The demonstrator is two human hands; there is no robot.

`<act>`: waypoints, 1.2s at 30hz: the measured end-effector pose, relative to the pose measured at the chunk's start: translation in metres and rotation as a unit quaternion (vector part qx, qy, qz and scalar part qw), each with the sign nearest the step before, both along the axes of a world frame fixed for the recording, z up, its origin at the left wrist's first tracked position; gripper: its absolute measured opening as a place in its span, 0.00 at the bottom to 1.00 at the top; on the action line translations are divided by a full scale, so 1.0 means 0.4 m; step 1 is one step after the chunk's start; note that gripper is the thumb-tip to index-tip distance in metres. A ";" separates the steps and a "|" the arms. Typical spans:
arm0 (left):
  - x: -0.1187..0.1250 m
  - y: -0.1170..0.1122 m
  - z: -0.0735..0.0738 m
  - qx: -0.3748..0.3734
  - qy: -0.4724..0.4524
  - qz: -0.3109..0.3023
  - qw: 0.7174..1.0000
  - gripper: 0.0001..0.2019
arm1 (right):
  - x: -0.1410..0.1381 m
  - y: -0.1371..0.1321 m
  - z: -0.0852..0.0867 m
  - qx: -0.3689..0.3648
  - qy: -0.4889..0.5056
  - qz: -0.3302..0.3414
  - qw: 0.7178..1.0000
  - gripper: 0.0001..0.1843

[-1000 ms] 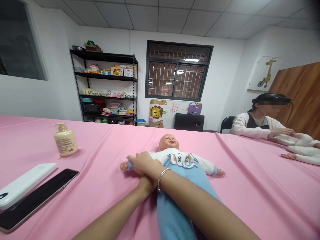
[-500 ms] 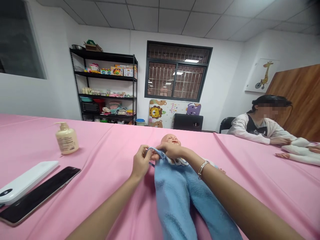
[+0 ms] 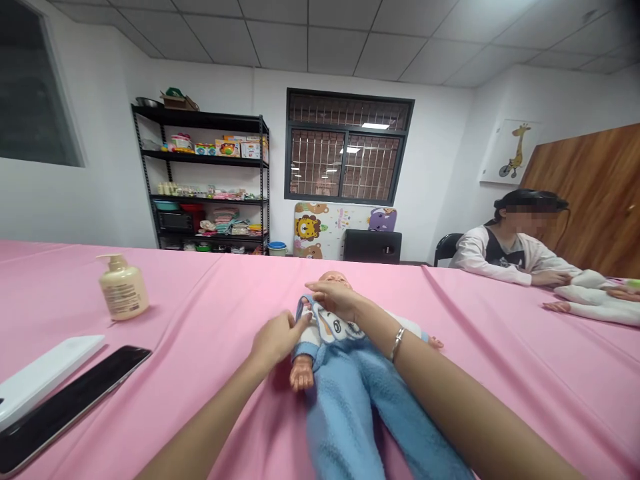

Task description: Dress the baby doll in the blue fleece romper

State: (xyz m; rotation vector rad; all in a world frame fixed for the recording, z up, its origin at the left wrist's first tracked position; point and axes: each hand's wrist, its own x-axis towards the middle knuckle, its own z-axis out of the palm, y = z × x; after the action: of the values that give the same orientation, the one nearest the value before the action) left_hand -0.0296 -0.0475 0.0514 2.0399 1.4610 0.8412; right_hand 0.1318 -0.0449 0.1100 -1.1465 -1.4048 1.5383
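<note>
A baby doll [image 3: 335,327] lies on its back on the pink tablecloth [image 3: 210,313], dressed in a white top and blue fleece overalls [image 3: 350,400]. My left hand [image 3: 277,339] pinches the blue strap at the doll's near shoulder, just above its bare plastic hand [image 3: 301,375]. My right hand [image 3: 334,298], with a silver bracelet on the wrist, rests closed over the doll's neck and chest, covering most of its face and gripping the overalls' top edge.
A cream pump bottle [image 3: 121,288] stands at the left. A white flat case [image 3: 40,379] and a black phone [image 3: 65,407] lie near the left front edge. At the right a seated person [image 3: 510,253] handles another doll [image 3: 590,303]. Shelves stand behind.
The doll's near arm now lies down through the strap, its hand bare on the cloth. My left hand dropped lower to the shoulder; my right stayed at the neck. The camera tilted slightly.
</note>
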 end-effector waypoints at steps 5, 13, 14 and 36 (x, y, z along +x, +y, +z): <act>0.022 -0.008 -0.014 -0.117 -0.117 -0.172 0.971 0.17 | -0.037 0.047 -0.009 -0.020 -0.006 0.037 0.999 0.19; -0.045 -0.027 0.079 -0.189 -0.011 -0.224 0.956 0.22 | 0.014 0.100 -0.101 0.244 -0.292 -0.156 0.912 0.32; -0.063 -0.019 0.092 -0.209 0.001 -0.238 0.948 0.21 | 0.026 0.098 -0.108 0.266 -0.294 -0.168 0.903 0.32; -0.022 0.032 -0.025 0.148 0.015 -0.136 0.980 0.12 | 0.356 -0.116 -0.219 0.156 -0.186 -0.156 0.958 0.25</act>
State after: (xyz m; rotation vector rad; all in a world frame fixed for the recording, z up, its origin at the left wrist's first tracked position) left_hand -0.0383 -0.0347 0.0412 2.4113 1.0861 0.9585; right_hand 0.2742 -0.0912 0.0225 -1.4242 -1.5508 0.8734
